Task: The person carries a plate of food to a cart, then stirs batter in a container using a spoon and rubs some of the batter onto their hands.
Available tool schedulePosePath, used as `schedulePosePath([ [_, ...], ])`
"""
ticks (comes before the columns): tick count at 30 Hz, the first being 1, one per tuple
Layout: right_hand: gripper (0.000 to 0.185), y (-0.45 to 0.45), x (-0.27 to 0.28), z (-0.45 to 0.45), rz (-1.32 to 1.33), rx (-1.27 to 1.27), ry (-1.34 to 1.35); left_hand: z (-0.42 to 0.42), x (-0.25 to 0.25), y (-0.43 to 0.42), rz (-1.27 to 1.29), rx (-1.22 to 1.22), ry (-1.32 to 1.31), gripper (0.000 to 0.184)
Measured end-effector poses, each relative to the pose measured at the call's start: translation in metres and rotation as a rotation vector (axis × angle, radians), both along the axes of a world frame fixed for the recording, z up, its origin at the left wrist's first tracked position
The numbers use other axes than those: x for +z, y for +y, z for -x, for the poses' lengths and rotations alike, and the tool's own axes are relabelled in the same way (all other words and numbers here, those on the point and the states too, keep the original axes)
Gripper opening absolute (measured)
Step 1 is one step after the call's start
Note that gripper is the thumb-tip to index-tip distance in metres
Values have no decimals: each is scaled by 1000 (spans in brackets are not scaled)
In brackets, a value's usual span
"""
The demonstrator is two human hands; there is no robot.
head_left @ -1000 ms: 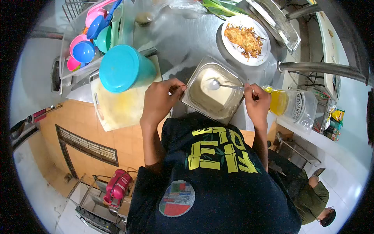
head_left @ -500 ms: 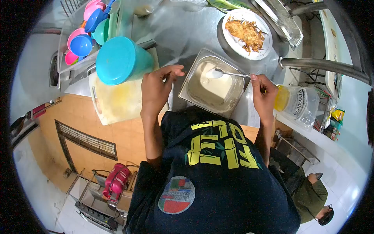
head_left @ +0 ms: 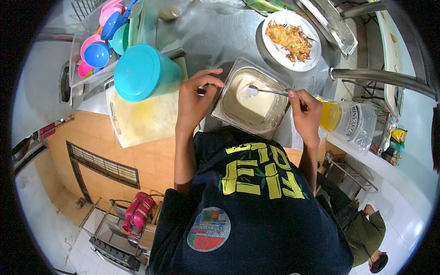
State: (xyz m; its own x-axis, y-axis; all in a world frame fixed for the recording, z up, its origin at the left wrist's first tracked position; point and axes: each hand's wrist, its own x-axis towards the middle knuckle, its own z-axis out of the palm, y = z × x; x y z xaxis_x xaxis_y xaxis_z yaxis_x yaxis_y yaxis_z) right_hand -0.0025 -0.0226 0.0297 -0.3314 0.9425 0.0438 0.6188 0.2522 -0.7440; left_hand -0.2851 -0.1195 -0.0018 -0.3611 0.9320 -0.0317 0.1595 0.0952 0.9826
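Note:
A square metal container [head_left: 250,98] with pale batter inside stands at the table's near edge. My right hand [head_left: 305,110] pinches the handle of a metal spoon [head_left: 270,91] at the container's right rim, and the spoon's bowl rests in the batter. At the container's left side is my left hand [head_left: 199,94], its fingers apart and nothing held, fingertips close to the rim. A bottle of yellow oil [head_left: 331,114] lies or stands just right of my right hand. Left of my left hand, a turquoise-lidded tub [head_left: 143,73] sits on a white cutting board [head_left: 142,121].
A white plate [head_left: 315,34] holds browned fried food at the upper right, near green leaves [head_left: 270,5]. A clear bin [head_left: 78,75] of coloured scoops stands at the upper left. A metal pipe [head_left: 380,78] runs along the right. Another person [head_left: 364,233] is at the lower right.
My left hand has let go of the container's rim, lifted off, then come back close to it. My right hand has shifted slightly right with the spoon. The other person has moved their arm.

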Motion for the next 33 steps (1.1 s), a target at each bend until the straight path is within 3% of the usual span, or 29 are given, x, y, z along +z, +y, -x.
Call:
schedulePosePath([
  [20, 24, -1, 4, 2, -19, 32, -31, -1, -19, -1, -130, 144, -58, 15],
  [33, 28, -2, 1, 1, -10, 26, -28, -8, -4, 2, -123, 195, -124, 9],
])
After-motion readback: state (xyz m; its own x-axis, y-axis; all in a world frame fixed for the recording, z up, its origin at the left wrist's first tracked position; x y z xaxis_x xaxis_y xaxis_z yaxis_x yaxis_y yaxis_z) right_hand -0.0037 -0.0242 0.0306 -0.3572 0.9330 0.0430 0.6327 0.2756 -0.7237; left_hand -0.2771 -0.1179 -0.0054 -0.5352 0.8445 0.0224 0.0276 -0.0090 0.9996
